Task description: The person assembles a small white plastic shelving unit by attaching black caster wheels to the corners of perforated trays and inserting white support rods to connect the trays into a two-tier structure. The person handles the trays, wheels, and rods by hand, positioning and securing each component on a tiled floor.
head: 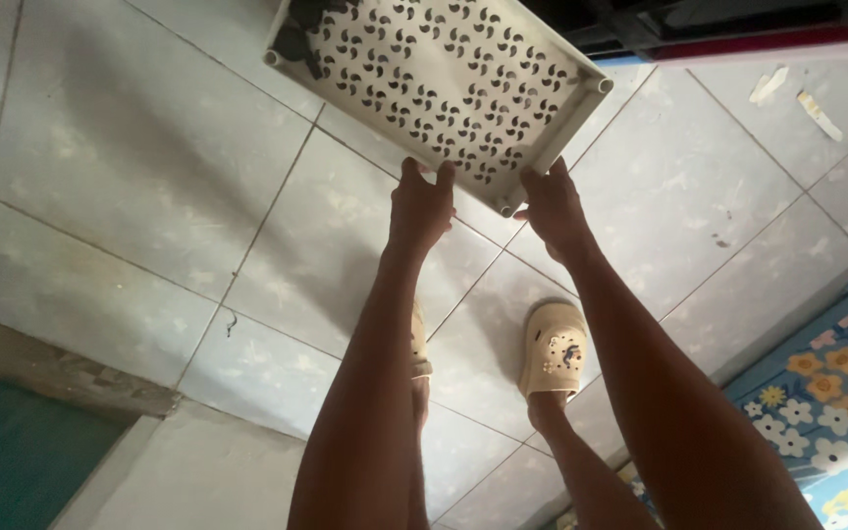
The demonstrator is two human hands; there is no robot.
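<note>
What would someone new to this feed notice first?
First the cream perforated shelf panel, held out at top centre over the grey tiled floor. The left hand and right hand grip its near edge, fingers curled over it. Below, cream clogs stand on the tiles, and a blue flowered mat lies at lower right.

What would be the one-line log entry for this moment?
left hand: grips shelf panel edge | right hand: grips same edge | below: tiled floor, slippers
</note>
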